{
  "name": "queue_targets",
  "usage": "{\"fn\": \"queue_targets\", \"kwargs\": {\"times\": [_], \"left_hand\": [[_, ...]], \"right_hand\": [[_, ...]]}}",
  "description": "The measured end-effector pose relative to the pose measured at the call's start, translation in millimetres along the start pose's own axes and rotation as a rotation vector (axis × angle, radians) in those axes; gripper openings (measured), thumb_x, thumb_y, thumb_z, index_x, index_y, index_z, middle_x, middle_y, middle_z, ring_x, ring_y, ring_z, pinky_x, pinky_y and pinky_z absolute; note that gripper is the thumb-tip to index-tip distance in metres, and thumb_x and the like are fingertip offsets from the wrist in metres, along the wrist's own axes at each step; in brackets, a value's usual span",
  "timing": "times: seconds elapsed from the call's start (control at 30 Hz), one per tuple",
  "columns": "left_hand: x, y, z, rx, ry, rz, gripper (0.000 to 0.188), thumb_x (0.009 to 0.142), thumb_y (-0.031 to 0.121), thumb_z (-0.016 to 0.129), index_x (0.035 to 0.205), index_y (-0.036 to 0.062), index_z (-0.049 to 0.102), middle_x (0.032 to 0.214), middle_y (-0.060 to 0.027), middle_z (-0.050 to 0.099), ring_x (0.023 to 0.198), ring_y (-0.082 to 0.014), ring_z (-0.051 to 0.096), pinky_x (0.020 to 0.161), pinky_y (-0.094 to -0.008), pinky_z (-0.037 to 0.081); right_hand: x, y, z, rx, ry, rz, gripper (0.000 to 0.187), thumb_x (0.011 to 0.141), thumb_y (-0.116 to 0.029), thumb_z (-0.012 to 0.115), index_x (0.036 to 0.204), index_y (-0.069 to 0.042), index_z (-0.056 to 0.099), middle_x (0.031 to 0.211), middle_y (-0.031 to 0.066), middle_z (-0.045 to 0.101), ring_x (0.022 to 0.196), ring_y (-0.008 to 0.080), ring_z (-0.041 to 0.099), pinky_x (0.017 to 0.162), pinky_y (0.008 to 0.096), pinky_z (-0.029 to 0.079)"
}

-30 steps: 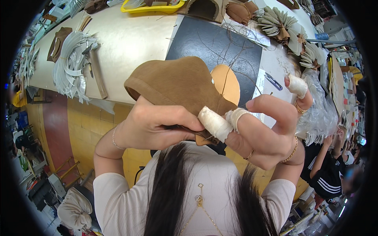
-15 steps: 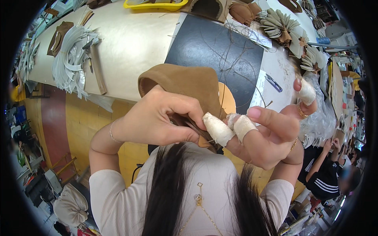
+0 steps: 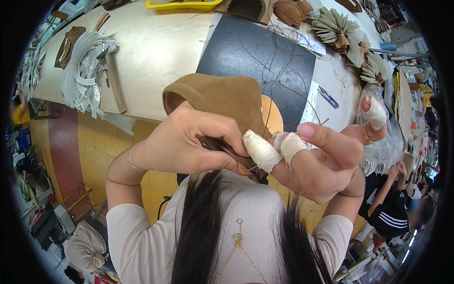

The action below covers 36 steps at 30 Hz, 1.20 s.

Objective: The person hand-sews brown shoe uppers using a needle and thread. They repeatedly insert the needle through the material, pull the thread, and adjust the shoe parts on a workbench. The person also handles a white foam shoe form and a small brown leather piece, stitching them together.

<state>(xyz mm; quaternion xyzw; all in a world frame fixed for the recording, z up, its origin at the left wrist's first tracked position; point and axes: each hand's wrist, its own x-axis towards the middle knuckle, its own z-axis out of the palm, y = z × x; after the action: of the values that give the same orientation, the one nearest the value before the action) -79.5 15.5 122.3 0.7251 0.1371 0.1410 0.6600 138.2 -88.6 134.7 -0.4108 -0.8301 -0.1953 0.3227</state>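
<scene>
Shifted rightward: brown piece (image 3: 222,94) (suede-like, curved) — left hand (image 3: 191,137) pinching it, right hand (image 3: 319,165) half-curled, hold unclear

The held piece (image 3: 224,94) is plain brown, and the round flap (image 3: 275,112) is light orange. The finger wraps (image 3: 261,152) are creamy white. The mat (image 3: 231,52) is dark blue-grey, the table (image 3: 161,42) is cream and the tray (image 3: 185,6) is bright yellow. The floor (image 3: 101,154) is yellow with a red-brown stripe. A co-worker's top (image 3: 390,217) is black with white stripes. The small snips (image 3: 329,97) look blue, maybe purple.
</scene>
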Motion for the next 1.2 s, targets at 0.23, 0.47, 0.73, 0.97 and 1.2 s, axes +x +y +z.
{"fn": "queue_targets", "kwargs": {"times": [0.23,0.47,0.73,0.97,1.2], "left_hand": [[1,0,-1,-0.032,-0.004,0.004,0.017,0.072,-0.001,0.075,0.087,0.0029,0.068,0.083,-0.0026,0.07,0.074,-0.0079,0.066,0.066,-0.0197,0.051],[1,-3,-1,-0.007,0.0,0.03,0.017,0.072,-0.001,0.075,0.087,0.0027,0.068,0.084,-0.0029,0.07,0.076,-0.0078,0.066,0.067,-0.0195,0.051],[4,-4,0,-0.041,-0.01,0.04,0.016,0.073,-0.001,0.074,0.087,0.0028,0.068,0.084,-0.0033,0.07,0.075,-0.0079,0.066,0.066,-0.0192,0.051],[5,-4,-1,-0.014,-0.018,0.033,0.016,0.073,0.0,0.074,0.087,0.0036,0.069,0.084,-0.0028,0.07,0.074,-0.0083,0.066,0.065,-0.0196,0.051],[6,-3,-1,-0.019,-0.019,0.035,0.016,0.073,-0.001,0.074,0.087,0.003,0.069,0.085,-0.0033,0.07,0.075,-0.0088,0.067,0.067,-0.0198,0.052]], "right_hand": [[5,0,-5,0.046,-0.039,0.063,0.034,0.057,-0.015,0.085,0.08,-0.023,0.061,0.097,-0.0048,0.051,0.076,0.0094,0.052,0.102,0.0454,0.033],[8,4,-3,0.022,-0.012,0.032,0.037,0.057,-0.017,0.086,0.08,-0.023,0.058,0.1,-0.001,0.051,0.061,0.0088,0.044,0.094,0.0375,0.041],[8,7,2,0.04,0.019,0.022,0.038,0.056,-0.019,0.087,0.081,-0.023,0.058,0.097,-0.0015,0.05,0.058,0.0084,0.039,0.099,0.0392,0.038],[7,9,6,0.018,0.076,0.018,0.035,0.054,-0.018,0.086,0.077,-0.024,0.061,0.093,-0.0052,0.047,0.064,0.0083,0.044,0.105,0.0445,0.03],[3,5,8,-0.013,0.041,-0.001,0.025,0.053,-0.016,0.084,0.07,-0.024,0.067,0.088,-0.0123,0.044,0.081,0.0063,0.049,0.101,0.0482,0.033]]}}
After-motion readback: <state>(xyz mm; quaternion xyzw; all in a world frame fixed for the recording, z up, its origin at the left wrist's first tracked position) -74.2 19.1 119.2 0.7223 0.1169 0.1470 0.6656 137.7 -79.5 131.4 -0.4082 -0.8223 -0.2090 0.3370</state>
